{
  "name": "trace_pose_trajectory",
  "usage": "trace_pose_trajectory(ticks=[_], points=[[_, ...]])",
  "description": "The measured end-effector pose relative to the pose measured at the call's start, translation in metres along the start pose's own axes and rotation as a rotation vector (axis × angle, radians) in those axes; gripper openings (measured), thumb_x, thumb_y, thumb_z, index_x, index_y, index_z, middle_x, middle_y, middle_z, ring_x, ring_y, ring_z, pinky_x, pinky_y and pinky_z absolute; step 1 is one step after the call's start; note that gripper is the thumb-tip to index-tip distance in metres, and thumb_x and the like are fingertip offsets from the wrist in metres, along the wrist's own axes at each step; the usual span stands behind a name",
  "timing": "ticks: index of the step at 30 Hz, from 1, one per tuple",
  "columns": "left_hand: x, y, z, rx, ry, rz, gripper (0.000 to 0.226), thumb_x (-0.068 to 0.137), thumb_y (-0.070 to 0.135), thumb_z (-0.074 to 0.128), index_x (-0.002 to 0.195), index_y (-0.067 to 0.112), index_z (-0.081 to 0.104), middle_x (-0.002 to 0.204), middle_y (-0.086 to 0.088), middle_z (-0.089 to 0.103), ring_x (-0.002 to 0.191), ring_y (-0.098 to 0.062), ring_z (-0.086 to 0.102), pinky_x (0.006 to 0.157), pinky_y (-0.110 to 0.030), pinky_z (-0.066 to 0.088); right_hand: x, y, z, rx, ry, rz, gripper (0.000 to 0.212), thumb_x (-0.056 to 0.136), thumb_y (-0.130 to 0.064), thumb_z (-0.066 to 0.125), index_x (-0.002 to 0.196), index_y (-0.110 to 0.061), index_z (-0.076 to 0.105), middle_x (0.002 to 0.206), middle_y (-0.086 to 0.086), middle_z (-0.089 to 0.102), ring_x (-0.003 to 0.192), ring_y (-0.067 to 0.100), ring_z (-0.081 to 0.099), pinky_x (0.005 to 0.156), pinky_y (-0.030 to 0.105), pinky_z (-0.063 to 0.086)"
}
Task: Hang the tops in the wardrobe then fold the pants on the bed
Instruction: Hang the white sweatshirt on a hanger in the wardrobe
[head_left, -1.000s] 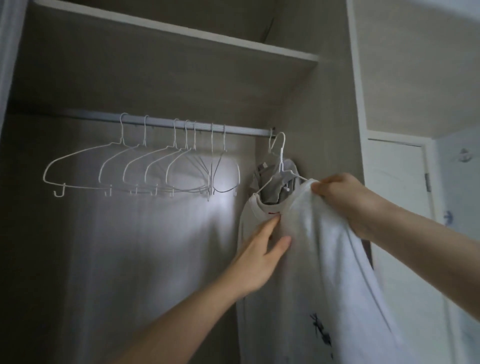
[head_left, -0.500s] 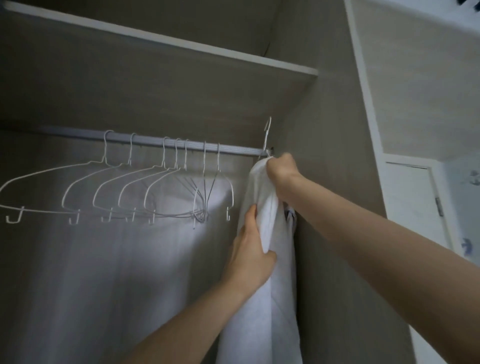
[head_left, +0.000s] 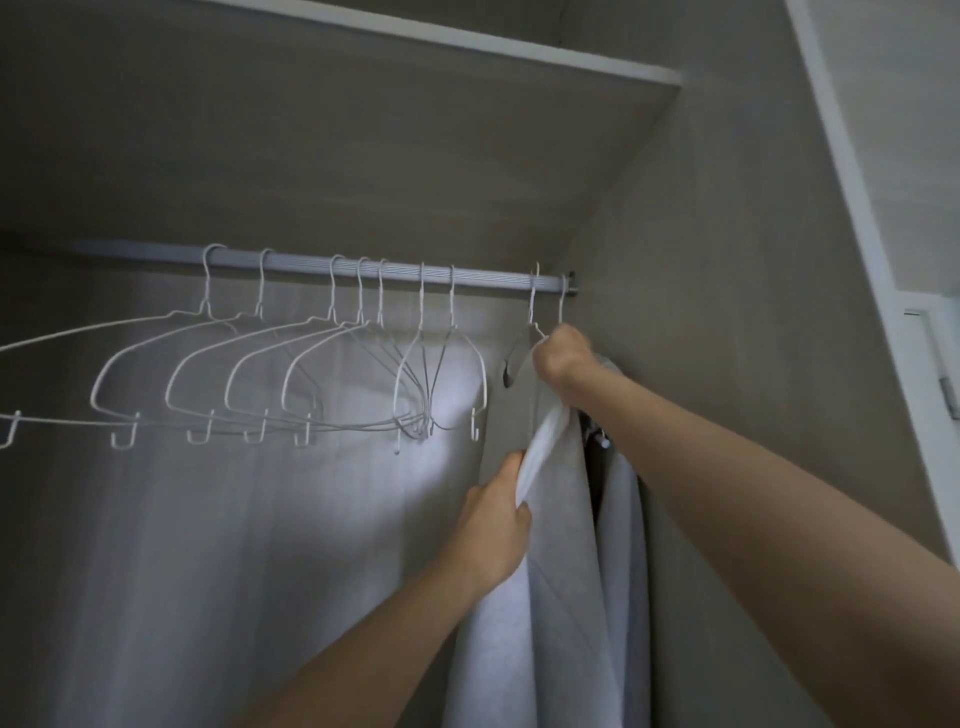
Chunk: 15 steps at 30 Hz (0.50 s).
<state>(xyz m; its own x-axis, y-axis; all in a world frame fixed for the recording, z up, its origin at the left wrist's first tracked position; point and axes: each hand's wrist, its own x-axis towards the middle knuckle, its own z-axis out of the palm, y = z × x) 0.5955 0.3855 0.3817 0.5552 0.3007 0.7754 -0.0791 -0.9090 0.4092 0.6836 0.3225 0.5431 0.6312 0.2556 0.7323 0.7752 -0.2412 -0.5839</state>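
- Grey-white fabric: a light top (head_left: 550, 597) hangs at the far right end of the wardrobe rail (head_left: 395, 267), close to the right side wall (head_left: 727, 312).
- Its white wire hanger (head_left: 534, 312) has its hook over the rail; a second hook sits just right of it, by the rail's end bracket.
- Right hand (head_left: 563, 358) is raised to the top's shoulder just under the hooks, fingers curled tight on the fabric and hanger neck.
- Left hand (head_left: 496, 525) is lower and nearer, thumb and fingers pinching a bunched fold of the same top.
- Behind the top, against the right wall, another pale garment (head_left: 621, 545) hangs, partly hidden by the right forearm.
- Seven empty white wire hangers (head_left: 291, 374) hang in a row along the rail to the left, well apart from the top, with small hooks at their lower ends.
- Above the rail runs a wooden shelf (head_left: 363, 104) with a white front edge.
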Motion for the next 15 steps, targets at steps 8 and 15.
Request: trace_pose_trajectory(ticks=[8, 15], points=[[-0.029, -0.017, 0.011, 0.046, 0.058, -0.002, 0.031, 0.098, 0.014, 0.048, 0.129, 0.018, 0.045, 0.11, -0.004, 0.062, 0.101, -0.021, 0.06, 0.076, -0.021, 0.042, -0.009, 0.014, -0.002, -0.088, -0.081, -0.094, 0.032, 0.098, -0.014, 0.043, 0.115, 0.008, 0.058, 0.118, 0.026, 0.059, 0.111, 0.038, 0.056, 0.072, 0.028, 0.036], [-0.07, -0.008, 0.005, -0.05, 0.082, -0.043, 0.034, 0.087, 0.006, 0.057, 0.119, 0.015, 0.052, 0.086, 0.008, 0.058, 0.079, -0.017, 0.061, 0.057, -0.013, 0.035, -0.073, 0.032, -0.009, -0.285, -0.078, -0.263, 0.05, 0.092, -0.013, 0.045, 0.137, -0.003, 0.025, 0.135, 0.025, 0.045, 0.118, 0.046, 0.048, 0.094, 0.05, 0.043]])
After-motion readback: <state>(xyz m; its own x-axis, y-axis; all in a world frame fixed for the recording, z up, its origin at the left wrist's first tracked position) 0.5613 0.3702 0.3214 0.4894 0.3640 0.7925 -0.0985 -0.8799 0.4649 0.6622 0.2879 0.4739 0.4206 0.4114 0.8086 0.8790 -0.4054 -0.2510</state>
